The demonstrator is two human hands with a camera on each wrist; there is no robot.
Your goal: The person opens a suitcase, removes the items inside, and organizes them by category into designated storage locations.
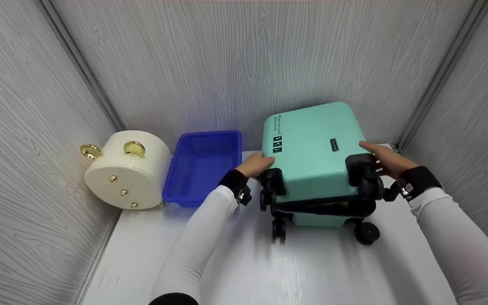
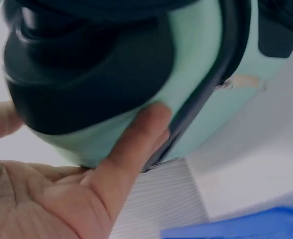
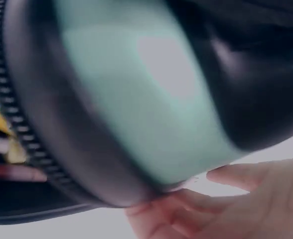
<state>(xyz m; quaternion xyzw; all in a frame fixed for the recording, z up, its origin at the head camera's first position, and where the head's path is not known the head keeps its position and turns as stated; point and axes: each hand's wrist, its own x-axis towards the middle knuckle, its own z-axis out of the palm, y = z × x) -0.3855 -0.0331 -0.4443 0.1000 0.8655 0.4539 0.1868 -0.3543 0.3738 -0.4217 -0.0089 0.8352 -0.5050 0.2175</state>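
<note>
A mint-green suitcase (image 1: 307,156) lies on the white surface with its upper shell tilted and parted from the lower one at the near side. Black wheels (image 1: 367,233) stick out toward me. On the left, my left hand (image 1: 256,165) grips the upper shell beside a wheel, thumb on top. My right hand (image 1: 390,161) holds the opposite side of that shell, its thumb on the top edge. Through the gap, the right wrist view shows an undone zipper (image 3: 19,119) and yellow and red things inside, too blurred to name.
A blue plastic basket (image 1: 237,144) stands left of the suitcase. Farther left, a cream round case (image 1: 121,186) with gold handles and gold studs leans near the left wall. Grey wood-patterned panels (image 1: 244,63) enclose the surface at the back and both sides.
</note>
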